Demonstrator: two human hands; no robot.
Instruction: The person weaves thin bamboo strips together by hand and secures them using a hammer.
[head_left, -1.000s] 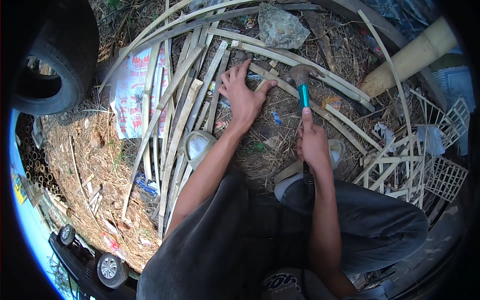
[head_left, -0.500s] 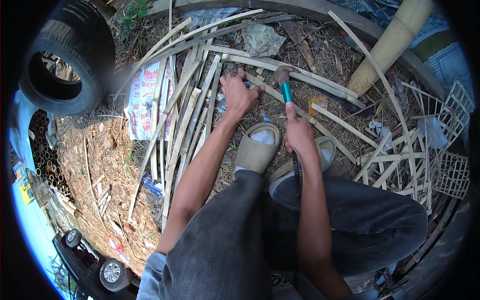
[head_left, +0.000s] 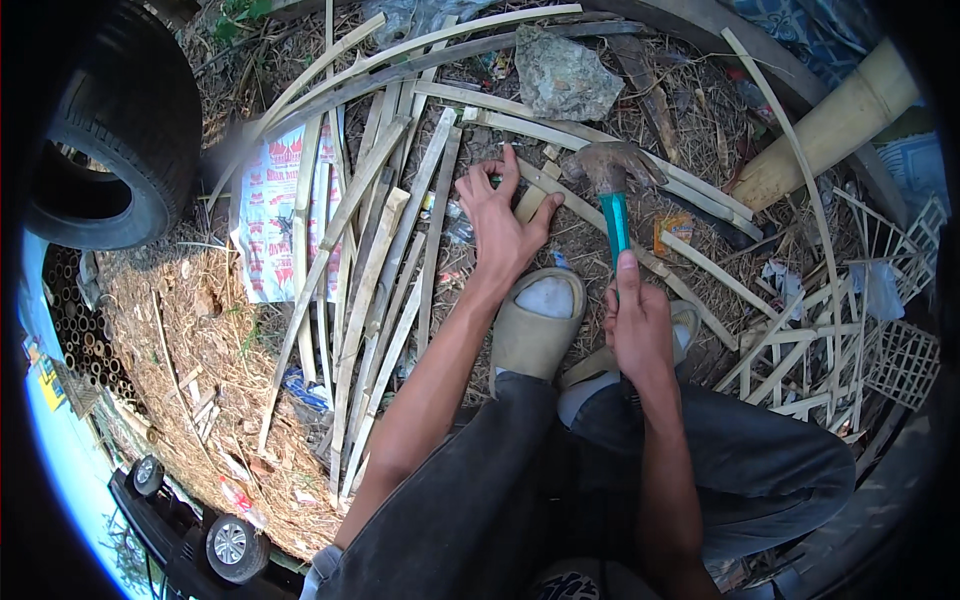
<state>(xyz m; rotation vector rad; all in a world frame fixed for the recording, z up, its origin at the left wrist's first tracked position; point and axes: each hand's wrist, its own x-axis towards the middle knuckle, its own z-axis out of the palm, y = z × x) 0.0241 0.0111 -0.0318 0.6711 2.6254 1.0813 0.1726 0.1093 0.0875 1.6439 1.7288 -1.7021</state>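
My right hand (head_left: 640,325) is wrapped around the handle of a hammer (head_left: 614,215), its thumb lying along the green part. The rusty hammer head is above a long split-bamboo strip (head_left: 580,206) on the ground. At that strip's far end, my left hand (head_left: 500,225) straddles a short bamboo piece (head_left: 530,204) crossing beneath it. Thumb and forefinger press against the long strip while the other fingers curl; whether a nail is between them I cannot make out. My sandalled feet, one in a greenish sandal (head_left: 535,325), are just nearer than the strips.
Several loose bamboo strips (head_left: 385,235) lie to the left, partly over a printed white sack (head_left: 268,215). A grey rock (head_left: 565,78) and a thick bamboo pole (head_left: 830,125) are farther off. Bamboo lattice (head_left: 800,345) is on the right, a tyre (head_left: 130,130) at far left.
The hammer has risen and its head looks larger, nearer to me. My left thumb and forefinger have spread farther apart along the strip. The whole view has shifted slightly.
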